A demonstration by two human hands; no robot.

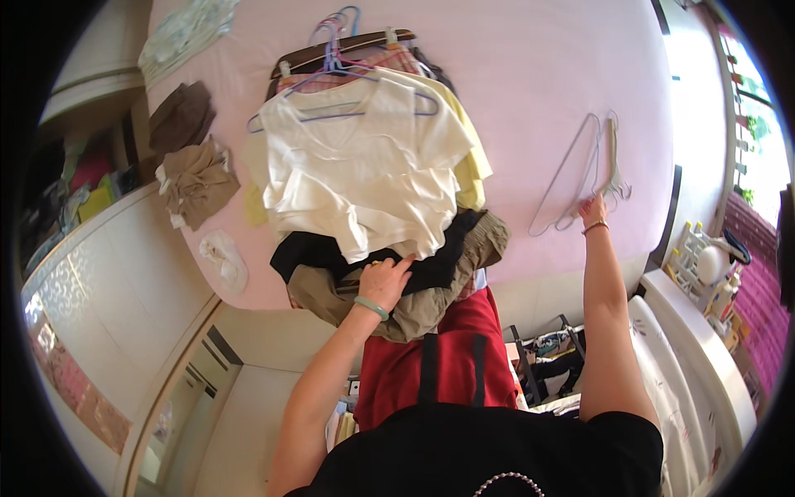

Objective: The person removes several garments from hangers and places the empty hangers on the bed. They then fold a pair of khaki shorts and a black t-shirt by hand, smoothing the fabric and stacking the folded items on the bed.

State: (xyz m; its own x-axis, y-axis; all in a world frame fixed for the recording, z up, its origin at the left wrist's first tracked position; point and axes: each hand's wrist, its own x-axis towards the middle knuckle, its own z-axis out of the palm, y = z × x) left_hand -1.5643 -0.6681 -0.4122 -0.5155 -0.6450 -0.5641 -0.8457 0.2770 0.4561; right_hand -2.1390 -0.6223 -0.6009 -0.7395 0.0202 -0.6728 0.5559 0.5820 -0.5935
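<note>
Bright window (pixel 752 95) glare at right; edges bowed, corners black.

White cloth V-neck short-sleeved shirt (pixel 356 166): front up, neck toward far side, top of clothes pile, lower part rumpled, hem bunched in folds.
Purple slim hanger (pixel 319 117): across shirt's neck and shoulders, hook pointing away; can't tell if fully inserted.
Black cloth garment (pixel 445 265): crumpled, under shirt hem; type unclear.
Grey thin wire hanger (pixel 561 170): bare, long triangular outline, on pink bedsheet (pixel 522 91), right of pile.
Pale beige-green hanger (pixel 614 157): bare, near wire one's right side.
</note>
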